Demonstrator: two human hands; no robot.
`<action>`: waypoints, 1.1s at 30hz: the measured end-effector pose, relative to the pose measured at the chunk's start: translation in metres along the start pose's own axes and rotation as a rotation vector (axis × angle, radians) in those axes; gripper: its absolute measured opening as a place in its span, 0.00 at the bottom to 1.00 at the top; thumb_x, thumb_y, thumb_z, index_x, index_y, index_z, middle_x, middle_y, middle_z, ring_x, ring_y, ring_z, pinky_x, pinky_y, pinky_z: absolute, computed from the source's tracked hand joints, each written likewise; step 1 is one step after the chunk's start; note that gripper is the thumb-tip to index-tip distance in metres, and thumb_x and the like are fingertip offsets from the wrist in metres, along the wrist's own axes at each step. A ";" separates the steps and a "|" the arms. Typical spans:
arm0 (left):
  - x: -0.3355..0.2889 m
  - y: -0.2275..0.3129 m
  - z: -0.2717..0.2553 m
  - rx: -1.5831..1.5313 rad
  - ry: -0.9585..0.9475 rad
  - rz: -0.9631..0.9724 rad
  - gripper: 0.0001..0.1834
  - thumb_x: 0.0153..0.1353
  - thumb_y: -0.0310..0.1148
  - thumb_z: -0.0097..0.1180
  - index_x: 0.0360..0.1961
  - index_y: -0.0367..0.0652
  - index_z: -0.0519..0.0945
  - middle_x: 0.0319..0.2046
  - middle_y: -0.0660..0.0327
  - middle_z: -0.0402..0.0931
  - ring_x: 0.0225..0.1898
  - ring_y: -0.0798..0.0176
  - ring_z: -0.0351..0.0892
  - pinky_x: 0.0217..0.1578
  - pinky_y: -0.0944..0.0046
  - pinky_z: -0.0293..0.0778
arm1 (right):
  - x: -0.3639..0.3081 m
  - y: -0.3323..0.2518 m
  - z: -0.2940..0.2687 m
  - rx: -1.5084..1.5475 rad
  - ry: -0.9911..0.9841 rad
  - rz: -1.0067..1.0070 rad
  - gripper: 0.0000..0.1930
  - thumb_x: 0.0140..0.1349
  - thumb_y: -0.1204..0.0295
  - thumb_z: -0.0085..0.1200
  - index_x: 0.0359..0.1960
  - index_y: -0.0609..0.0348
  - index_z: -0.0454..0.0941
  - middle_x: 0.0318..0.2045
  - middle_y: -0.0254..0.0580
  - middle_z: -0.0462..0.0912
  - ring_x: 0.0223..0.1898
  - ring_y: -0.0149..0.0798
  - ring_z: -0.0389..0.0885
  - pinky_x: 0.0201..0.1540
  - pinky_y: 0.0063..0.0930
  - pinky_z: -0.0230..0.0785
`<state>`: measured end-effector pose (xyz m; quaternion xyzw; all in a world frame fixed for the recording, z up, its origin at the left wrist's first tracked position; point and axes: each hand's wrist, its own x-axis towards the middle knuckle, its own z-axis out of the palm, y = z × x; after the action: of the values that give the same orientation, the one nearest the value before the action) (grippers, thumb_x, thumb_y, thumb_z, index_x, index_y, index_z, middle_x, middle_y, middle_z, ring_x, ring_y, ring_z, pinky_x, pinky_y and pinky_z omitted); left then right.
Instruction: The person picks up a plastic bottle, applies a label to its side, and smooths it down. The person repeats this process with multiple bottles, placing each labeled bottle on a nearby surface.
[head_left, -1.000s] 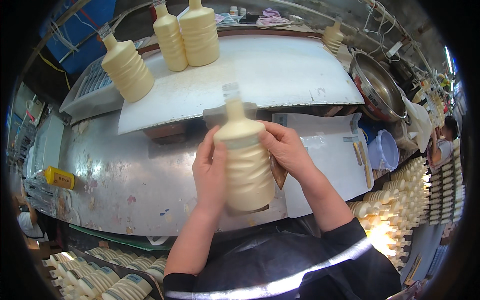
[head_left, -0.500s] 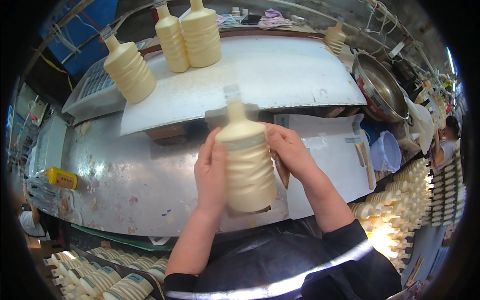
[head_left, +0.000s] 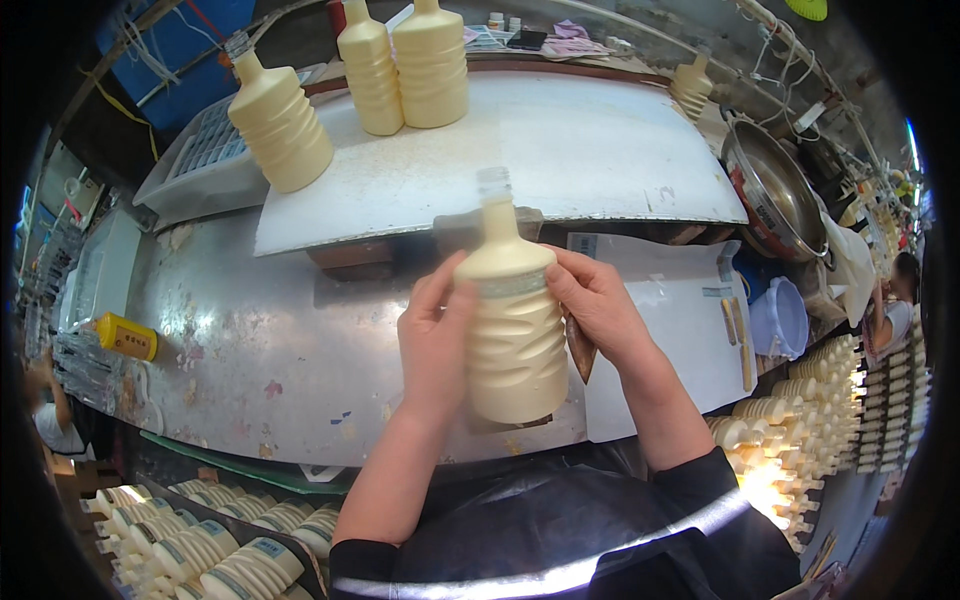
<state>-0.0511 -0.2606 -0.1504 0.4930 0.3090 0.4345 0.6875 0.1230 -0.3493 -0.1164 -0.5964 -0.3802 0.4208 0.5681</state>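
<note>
One left hand (head_left: 437, 325) and one right hand (head_left: 603, 305) hold one big bottle (head_left: 515, 350) in the middle. Four more big bottles (head_left: 432, 80) stand farther back: one between 10 and 11 o'clock, two between 11 and 12, one between 1 and 2. There are two little white bottles (head_left: 497, 20) at 12, one pan (head_left: 775, 185) at 2, one bucket (head_left: 780, 320) and two sticks (head_left: 745, 360) at 3, one yellow bottle (head_left: 127, 337) at 9, one tray (head_left: 195, 190) at 10. The heaped bottles (head_left: 253, 573) at 4 and between 7 and 8 are too many to count.

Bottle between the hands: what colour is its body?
The bottle body is pale cream, best in the head view.
</note>
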 end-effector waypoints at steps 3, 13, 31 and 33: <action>0.000 0.000 0.001 -0.009 -0.001 -0.003 0.21 0.73 0.38 0.61 0.61 0.37 0.81 0.55 0.59 0.77 0.56 0.67 0.75 0.59 0.65 0.71 | 0.000 0.000 0.000 0.009 -0.002 -0.002 0.21 0.77 0.60 0.52 0.61 0.63 0.80 0.47 0.35 0.87 0.49 0.25 0.79 0.54 0.24 0.72; 0.009 0.000 0.003 -0.045 0.030 -0.117 0.21 0.76 0.38 0.54 0.63 0.38 0.78 0.53 0.61 0.81 0.52 0.69 0.77 0.54 0.66 0.74 | 0.013 0.007 -0.007 -0.126 0.025 0.032 0.21 0.77 0.59 0.49 0.55 0.66 0.81 0.45 0.37 0.87 0.47 0.24 0.79 0.52 0.24 0.73; 0.031 -0.023 0.005 -0.167 0.047 -0.207 0.14 0.76 0.35 0.55 0.55 0.37 0.75 0.51 0.57 0.79 0.51 0.67 0.77 0.54 0.64 0.75 | 0.034 0.023 -0.016 -0.076 -0.029 0.216 0.24 0.76 0.54 0.53 0.47 0.69 0.84 0.38 0.35 0.86 0.37 0.23 0.79 0.41 0.22 0.74; 0.032 -0.024 0.004 -0.170 0.047 -0.204 0.14 0.76 0.35 0.55 0.55 0.37 0.75 0.51 0.57 0.79 0.50 0.67 0.77 0.54 0.64 0.75 | 0.033 0.022 -0.014 -0.022 -0.021 0.222 0.24 0.76 0.55 0.53 0.47 0.69 0.84 0.38 0.35 0.86 0.37 0.23 0.80 0.40 0.21 0.74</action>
<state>-0.0268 -0.2370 -0.1713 0.3886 0.3357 0.3984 0.7600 0.1474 -0.3252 -0.1405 -0.6368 -0.3221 0.4832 0.5073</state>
